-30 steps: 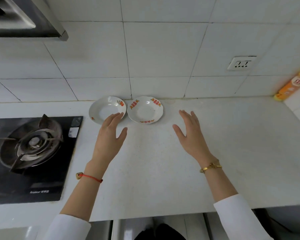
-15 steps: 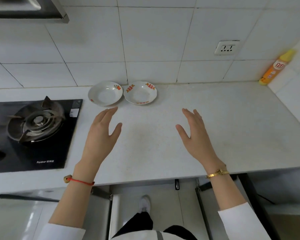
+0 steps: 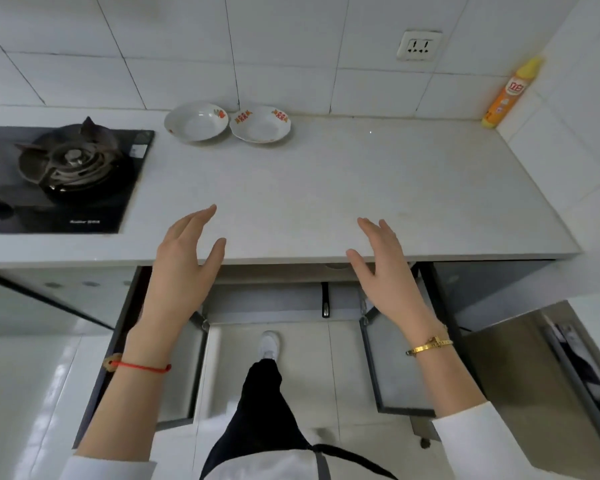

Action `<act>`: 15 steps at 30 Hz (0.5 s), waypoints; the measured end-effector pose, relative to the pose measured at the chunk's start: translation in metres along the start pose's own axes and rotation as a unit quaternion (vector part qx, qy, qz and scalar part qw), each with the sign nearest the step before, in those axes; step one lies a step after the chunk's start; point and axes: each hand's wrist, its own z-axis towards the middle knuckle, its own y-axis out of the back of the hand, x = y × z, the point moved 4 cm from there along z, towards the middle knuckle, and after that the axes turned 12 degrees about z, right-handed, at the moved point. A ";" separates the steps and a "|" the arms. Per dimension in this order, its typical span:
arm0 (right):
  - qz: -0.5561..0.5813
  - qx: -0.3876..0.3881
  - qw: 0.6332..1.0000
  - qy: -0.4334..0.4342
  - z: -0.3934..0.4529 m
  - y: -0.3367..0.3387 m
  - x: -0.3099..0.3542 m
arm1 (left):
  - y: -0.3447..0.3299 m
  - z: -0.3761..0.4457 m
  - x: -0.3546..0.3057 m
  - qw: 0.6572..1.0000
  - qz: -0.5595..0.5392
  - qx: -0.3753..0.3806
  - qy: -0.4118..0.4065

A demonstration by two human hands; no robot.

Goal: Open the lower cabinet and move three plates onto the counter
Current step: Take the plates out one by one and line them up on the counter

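Observation:
Two white plates with red flower prints rest side by side at the back of the counter (image 3: 343, 188): the left plate (image 3: 196, 122) and the right plate (image 3: 260, 125). Both of my hands hover at the counter's front edge, far from the plates. My left hand (image 3: 184, 268) and my right hand (image 3: 385, 268) hold nothing, fingers spread. Below them the lower cabinet stands open, with its left door (image 3: 174, 368) and right door (image 3: 399, 362) swung out toward me. The cabinet's inside is hidden under the counter.
A black gas hob (image 3: 63, 174) with a burner sits on the counter's left. A yellow-orange bottle (image 3: 511, 93) stands in the back right corner below a wall socket (image 3: 419, 46). My leg and white shoe (image 3: 269, 344) are between the open doors. Another open door (image 3: 548, 393) lies right.
Both hands have drawn back from near the plates to the counter's front edge, and my view has tilted down, so the open cabinet doors and floor now show.

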 end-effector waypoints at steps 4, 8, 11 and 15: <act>-0.004 0.001 1.000 -0.008 -0.048 0.010 -0.012 | 0.001 -0.053 -0.022 1.000 -0.011 0.014 0.006; 0.000 0.002 1.000 -0.026 -0.075 0.013 -0.029 | -0.002 -0.083 -0.035 1.000 -0.014 0.016 0.013; -0.007 -0.008 0.999 -0.030 -0.085 0.010 -0.044 | -0.014 -0.092 -0.039 0.999 -0.017 0.028 0.014; -0.006 -0.021 0.999 -0.042 -0.089 0.003 -0.071 | -0.044 -0.091 -0.039 0.999 -0.018 0.046 0.015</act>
